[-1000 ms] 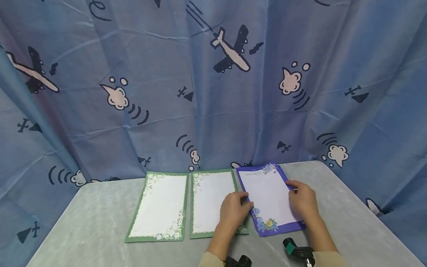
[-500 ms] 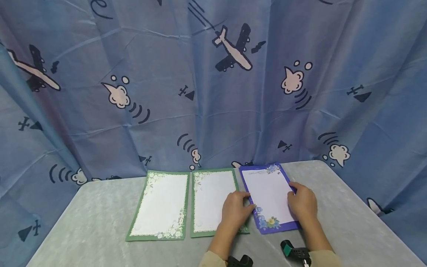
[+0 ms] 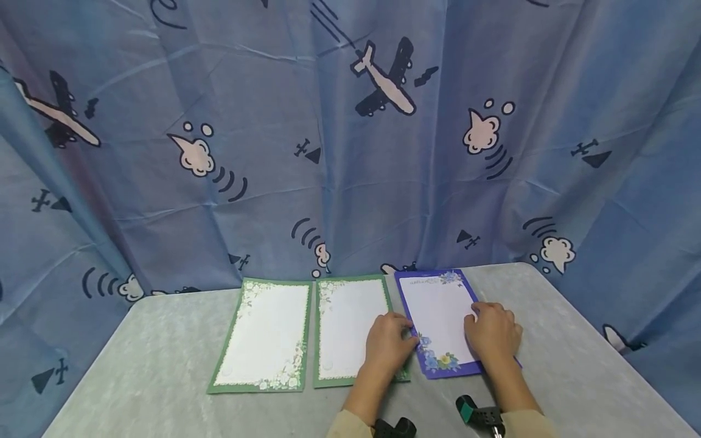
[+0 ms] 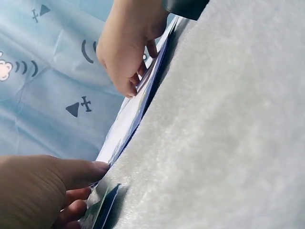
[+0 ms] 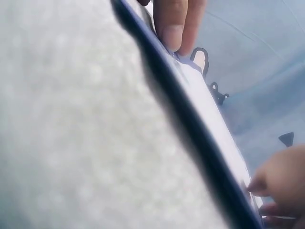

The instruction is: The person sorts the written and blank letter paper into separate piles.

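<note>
A purple-bordered sheet of paper with printed blue flowers lies at the right of the table in the head view. My left hand is at its left edge. In the left wrist view the thumb presses the edge from above, with the other fingers curled below. My right hand bends over the right side, thumb and fingers on the paper and hiding part of the border. Past the right wrist a thin purple corner sticks out. Fingertips meet the paper in the right wrist view.
Two green-bordered floral sheets lie to the left: one at the far left and one in the middle, partly under my left forearm. The grey cloth-covered table ends at a blue airplane-print curtain.
My right hand has moved left and farther over the purple-bordered sheet, covering more of its right border. The purple corner has come into view past the wrist. My left hand stays at the left edge.
</note>
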`<state>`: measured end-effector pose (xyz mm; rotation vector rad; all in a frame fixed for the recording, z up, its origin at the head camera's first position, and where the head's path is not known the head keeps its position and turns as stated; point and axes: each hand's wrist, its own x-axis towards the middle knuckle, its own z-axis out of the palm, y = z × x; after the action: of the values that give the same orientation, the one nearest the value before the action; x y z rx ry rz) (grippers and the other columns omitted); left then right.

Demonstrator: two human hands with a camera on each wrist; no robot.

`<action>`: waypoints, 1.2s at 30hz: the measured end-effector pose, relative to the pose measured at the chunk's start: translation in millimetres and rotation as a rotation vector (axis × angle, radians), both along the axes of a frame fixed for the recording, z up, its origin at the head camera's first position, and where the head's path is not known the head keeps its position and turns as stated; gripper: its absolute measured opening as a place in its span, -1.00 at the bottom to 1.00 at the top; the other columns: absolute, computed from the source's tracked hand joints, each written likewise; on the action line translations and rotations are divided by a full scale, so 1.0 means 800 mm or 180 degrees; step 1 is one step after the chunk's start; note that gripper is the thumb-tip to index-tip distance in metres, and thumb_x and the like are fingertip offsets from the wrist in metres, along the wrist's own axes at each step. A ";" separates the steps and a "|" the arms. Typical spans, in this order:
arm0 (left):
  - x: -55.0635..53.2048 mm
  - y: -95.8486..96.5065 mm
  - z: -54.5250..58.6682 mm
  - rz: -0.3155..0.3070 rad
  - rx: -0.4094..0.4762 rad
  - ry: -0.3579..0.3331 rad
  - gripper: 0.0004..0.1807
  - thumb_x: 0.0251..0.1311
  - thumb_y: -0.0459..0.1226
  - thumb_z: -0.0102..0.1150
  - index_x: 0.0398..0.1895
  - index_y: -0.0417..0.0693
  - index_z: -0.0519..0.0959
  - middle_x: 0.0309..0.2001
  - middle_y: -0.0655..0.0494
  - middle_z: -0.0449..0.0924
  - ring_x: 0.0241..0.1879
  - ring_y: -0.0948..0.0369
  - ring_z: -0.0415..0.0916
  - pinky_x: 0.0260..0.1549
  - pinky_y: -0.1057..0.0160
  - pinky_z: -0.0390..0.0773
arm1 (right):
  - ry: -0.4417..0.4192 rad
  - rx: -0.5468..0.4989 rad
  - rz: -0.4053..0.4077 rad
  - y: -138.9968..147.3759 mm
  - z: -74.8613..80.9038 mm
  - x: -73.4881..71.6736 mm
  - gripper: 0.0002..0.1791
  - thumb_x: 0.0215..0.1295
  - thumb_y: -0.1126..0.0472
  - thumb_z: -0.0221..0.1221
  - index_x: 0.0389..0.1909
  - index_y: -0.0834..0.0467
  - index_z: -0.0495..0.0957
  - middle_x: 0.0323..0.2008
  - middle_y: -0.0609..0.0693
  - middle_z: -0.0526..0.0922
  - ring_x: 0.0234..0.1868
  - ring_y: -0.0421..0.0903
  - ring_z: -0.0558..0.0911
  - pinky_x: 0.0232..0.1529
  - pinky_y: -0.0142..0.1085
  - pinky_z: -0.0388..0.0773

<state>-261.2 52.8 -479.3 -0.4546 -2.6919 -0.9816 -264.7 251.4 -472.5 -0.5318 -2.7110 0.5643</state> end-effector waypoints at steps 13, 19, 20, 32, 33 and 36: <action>0.002 -0.059 0.064 -0.0094 0.0454 -0.0467 -0.72 0.32 -0.18 0.26 0.03 -0.02 0.73 0.06 0.03 0.71 -0.04 0.07 0.66 -0.18 0.18 0.62 | 0.0082 -0.0917 0.0937 -0.033 0.031 -0.003 -0.60 0.43 0.14 0.12 0.12 0.32 0.62 0.04 0.33 0.68 0.05 0.26 0.63 0.09 0.15 0.53; 0.000 -0.120 0.055 0.0226 0.0181 -0.0275 -0.76 0.27 -0.21 0.30 -0.05 -0.07 0.75 0.00 -0.02 0.74 0.01 0.01 0.67 -0.04 0.02 0.64 | 0.0093 -0.1254 0.1554 -0.075 0.044 0.005 -0.67 0.46 0.14 0.16 0.07 0.25 0.67 -0.03 0.20 0.75 0.01 0.15 0.68 0.05 0.03 0.62; 0.001 -0.131 0.052 0.0330 0.0164 -0.0243 -0.77 0.25 -0.23 0.31 -0.07 -0.08 0.75 -0.01 -0.04 0.75 0.04 -0.01 0.67 0.00 -0.01 0.64 | 0.0078 -0.1296 0.1616 -0.081 0.043 0.004 -0.68 0.46 0.14 0.16 0.07 0.24 0.67 -0.04 0.18 0.76 0.01 0.15 0.68 0.02 0.00 0.63; -0.004 -0.188 -0.006 0.0677 0.0450 -0.0218 -0.66 0.24 -0.27 0.32 0.07 -0.16 0.67 0.08 -0.11 0.71 0.20 -0.06 0.60 0.17 -0.05 0.59 | 0.0545 -0.0788 0.1686 -0.125 0.005 0.008 -0.69 0.30 0.25 0.29 0.02 0.29 0.68 -0.03 0.25 0.74 0.08 0.25 0.65 0.12 0.14 0.56; -0.005 -0.190 -0.008 0.0700 0.0450 -0.0175 -0.67 0.23 -0.27 0.32 0.05 -0.15 0.68 0.07 -0.11 0.71 0.19 -0.06 0.61 0.15 -0.06 0.59 | 0.0600 -0.0686 0.1691 -0.128 0.002 0.007 -0.68 0.28 0.24 0.30 0.02 0.29 0.68 -0.02 0.25 0.74 0.09 0.26 0.64 0.12 0.15 0.55; -0.003 -0.194 -0.014 0.0777 0.0466 -0.0105 -0.74 0.24 -0.27 0.32 -0.02 -0.11 0.72 0.03 -0.09 0.72 0.16 -0.05 0.62 0.11 -0.06 0.61 | 0.0731 -0.0500 0.1665 -0.136 -0.007 0.006 -0.66 0.24 0.24 0.35 0.01 0.28 0.69 -0.01 0.26 0.74 0.13 0.29 0.63 0.15 0.17 0.53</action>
<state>-263.9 -102.0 -490.6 -0.0792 -2.6007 -1.1102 -259.8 142.4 -477.9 0.2142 -2.5842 0.9102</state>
